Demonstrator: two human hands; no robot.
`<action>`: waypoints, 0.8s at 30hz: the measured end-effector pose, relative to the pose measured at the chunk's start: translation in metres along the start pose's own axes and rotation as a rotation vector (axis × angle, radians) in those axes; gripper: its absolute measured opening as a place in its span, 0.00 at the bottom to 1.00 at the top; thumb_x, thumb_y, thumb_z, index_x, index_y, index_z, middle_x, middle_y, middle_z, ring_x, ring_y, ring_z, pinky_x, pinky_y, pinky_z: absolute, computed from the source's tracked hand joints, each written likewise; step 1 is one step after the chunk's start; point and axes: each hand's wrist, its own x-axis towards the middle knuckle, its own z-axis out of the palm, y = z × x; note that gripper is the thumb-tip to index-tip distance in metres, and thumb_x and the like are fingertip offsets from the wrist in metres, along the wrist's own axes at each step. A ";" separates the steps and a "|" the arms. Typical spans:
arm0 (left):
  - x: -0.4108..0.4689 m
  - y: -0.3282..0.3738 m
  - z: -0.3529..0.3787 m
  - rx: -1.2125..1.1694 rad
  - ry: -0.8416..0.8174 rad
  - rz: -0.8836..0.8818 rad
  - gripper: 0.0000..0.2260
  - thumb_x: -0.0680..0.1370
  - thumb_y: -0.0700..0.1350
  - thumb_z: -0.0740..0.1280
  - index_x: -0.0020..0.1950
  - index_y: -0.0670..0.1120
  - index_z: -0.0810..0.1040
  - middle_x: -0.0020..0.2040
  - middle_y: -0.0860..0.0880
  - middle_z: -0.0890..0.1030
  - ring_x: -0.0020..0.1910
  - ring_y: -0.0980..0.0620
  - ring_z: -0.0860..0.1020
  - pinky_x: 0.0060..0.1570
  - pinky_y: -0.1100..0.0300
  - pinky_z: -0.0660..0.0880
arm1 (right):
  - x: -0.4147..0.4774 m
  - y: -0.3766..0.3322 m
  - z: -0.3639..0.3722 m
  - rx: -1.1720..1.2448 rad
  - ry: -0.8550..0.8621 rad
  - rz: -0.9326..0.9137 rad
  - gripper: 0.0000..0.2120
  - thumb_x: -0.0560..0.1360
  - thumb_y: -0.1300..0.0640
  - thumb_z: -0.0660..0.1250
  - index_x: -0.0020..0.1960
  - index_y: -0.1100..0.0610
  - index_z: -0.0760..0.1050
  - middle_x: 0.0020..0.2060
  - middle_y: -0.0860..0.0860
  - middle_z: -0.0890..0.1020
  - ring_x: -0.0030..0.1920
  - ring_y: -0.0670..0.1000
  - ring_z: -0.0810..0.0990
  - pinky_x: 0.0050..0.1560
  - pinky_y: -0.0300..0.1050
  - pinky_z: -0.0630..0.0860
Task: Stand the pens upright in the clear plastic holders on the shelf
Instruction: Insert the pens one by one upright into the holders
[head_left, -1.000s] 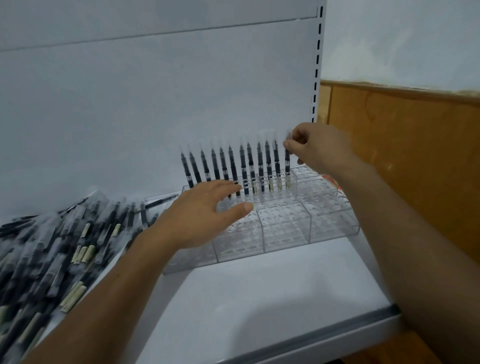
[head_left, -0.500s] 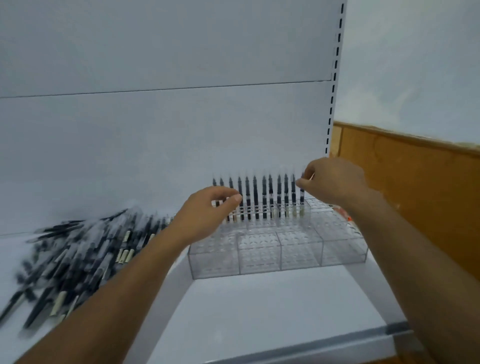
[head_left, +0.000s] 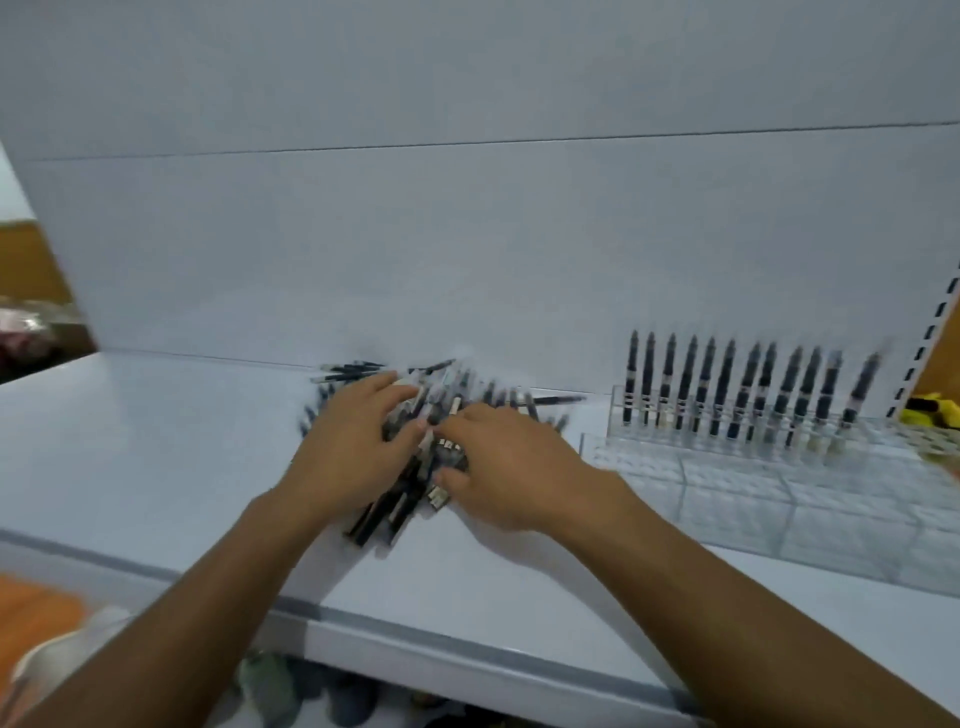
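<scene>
- White shelf (head_left: 156, 457) carries everything, and both hands are down on the loose heap of pens (head_left: 395, 514) near its middle.
- Over the heap's left side lies the left hand (head_left: 353, 457), fingers stretched out and a little spread. It presses on the pens rather than closing round any of them.
- On the right side of the heap, the right hand (head_left: 509, 467) has its fingers bent toward the pens and its thumb at the heap's lower edge. Blur hides whether a pen is pinched there, so I cannot tell.
- The step in hand looks like picking fresh stock from the heap.
- The next move calls for working one pen, or a few, free of the tangle. They must then be turned on end, carried to the right and lowered into a free cell.
- Well to the right of the heap, against the back panel (head_left: 467, 234), sit the clear plastic holders (head_left: 779, 499), stepped in rows of small cells.
- Only the rear row is filled. A line of standing pens (head_left: 727, 395) runs along it, mostly upright, and the ones toward the right end lean slightly.
- The cells in front of that row show no pens, so most of the job appears to be ahead.
- A yellow object (head_left: 930, 410) lies at the holders' far right end, too blurred to identify.
</scene>
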 end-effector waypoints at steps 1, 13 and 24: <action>-0.005 -0.007 -0.001 0.033 0.009 -0.045 0.22 0.79 0.54 0.63 0.71 0.48 0.72 0.74 0.48 0.67 0.74 0.50 0.63 0.73 0.53 0.59 | 0.004 -0.005 0.008 0.006 -0.020 -0.009 0.22 0.79 0.42 0.60 0.71 0.48 0.67 0.64 0.52 0.73 0.64 0.57 0.71 0.58 0.52 0.70; -0.026 -0.023 0.008 -0.047 0.057 -0.097 0.22 0.78 0.53 0.67 0.70 0.48 0.72 0.66 0.50 0.75 0.65 0.53 0.71 0.62 0.66 0.63 | 0.005 -0.006 0.043 0.113 0.141 0.020 0.20 0.79 0.44 0.61 0.70 0.44 0.68 0.61 0.45 0.75 0.63 0.50 0.68 0.56 0.44 0.66; -0.014 -0.023 0.010 -0.228 0.131 -0.214 0.21 0.76 0.49 0.71 0.68 0.50 0.74 0.61 0.50 0.74 0.56 0.55 0.73 0.60 0.60 0.70 | 0.003 -0.008 0.043 0.203 0.328 0.074 0.16 0.80 0.46 0.60 0.65 0.45 0.75 0.54 0.45 0.75 0.56 0.48 0.72 0.55 0.43 0.69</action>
